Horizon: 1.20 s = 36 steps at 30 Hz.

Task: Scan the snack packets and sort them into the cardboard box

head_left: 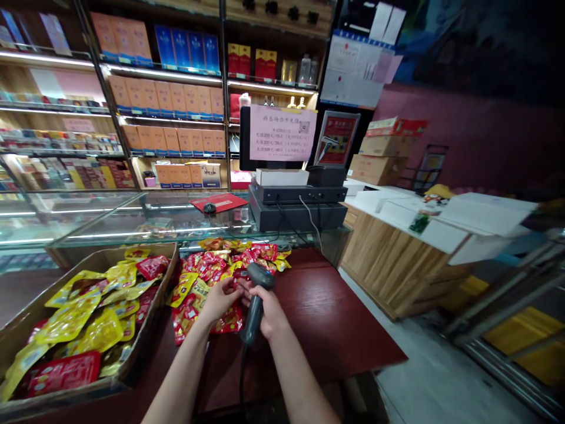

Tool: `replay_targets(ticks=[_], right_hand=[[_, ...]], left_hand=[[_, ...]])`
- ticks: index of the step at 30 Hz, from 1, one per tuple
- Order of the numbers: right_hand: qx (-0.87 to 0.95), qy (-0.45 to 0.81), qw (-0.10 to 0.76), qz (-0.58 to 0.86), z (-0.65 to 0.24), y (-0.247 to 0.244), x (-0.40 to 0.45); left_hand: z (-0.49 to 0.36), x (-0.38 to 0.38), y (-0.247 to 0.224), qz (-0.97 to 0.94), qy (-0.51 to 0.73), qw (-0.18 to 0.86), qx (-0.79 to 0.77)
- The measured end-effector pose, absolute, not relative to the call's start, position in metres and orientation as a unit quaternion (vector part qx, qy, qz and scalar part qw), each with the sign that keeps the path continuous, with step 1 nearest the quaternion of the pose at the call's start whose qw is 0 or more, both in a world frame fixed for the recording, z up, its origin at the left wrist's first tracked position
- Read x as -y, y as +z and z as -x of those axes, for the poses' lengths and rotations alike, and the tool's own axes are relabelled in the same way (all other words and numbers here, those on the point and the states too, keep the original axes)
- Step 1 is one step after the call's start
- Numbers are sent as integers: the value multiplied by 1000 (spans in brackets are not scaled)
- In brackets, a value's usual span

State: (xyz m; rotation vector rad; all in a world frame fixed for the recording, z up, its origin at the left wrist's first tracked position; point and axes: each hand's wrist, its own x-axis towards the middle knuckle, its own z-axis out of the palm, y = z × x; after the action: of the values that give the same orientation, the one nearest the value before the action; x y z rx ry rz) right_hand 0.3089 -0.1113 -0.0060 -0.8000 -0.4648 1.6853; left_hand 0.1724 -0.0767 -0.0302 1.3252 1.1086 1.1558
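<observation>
My right hand (268,312) is wrapped round the handle of a dark grey barcode scanner (252,321), held upright with its cable hanging down. Beside the scanner head, my left hand (223,303) has its fingers bent together close to the right fingertips. What they pinch, if anything, is too small and partly hidden. Below and behind both hands lies a pile of red and yellow snack packets (207,268) on the dark red table (326,312). To the left, a cardboard box (152,312) holds several more yellow and red packets (101,333).
A glass counter (132,221) behind the table carries a mouse (209,208) on a red mat (229,201), a black cash drawer (300,217) and a screen with a pink notice (282,132). Boxed goods fill the back shelves. A wooden counter (388,265) stands at right.
</observation>
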Motion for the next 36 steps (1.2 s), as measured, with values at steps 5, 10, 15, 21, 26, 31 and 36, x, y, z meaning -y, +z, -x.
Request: replay_targets(ticks=[5, 10, 15, 21, 26, 31, 36], right_hand=[[230, 703, 574, 351, -310, 5, 117], [292, 662, 576, 380, -321, 25, 124], [385, 610, 552, 419, -331, 50, 130], [452, 560, 516, 465, -318, 65, 136], [464, 537, 515, 481, -303, 61, 131], [459, 539, 520, 478, -300, 54, 126], [449, 542, 540, 461, -299, 54, 126]], left_hand=[[-172, 77, -26, -556, 459, 529, -448], [-166, 76, -24, -541, 441, 586, -411], [-158, 56, -4, -524, 477, 577, -406], [-156, 25, 23, -498, 507, 582, -396], [-159, 20, 26, -495, 501, 592, -392], [-156, 23, 27, -529, 488, 577, -386], [-154, 29, 30, -524, 482, 587, -386]])
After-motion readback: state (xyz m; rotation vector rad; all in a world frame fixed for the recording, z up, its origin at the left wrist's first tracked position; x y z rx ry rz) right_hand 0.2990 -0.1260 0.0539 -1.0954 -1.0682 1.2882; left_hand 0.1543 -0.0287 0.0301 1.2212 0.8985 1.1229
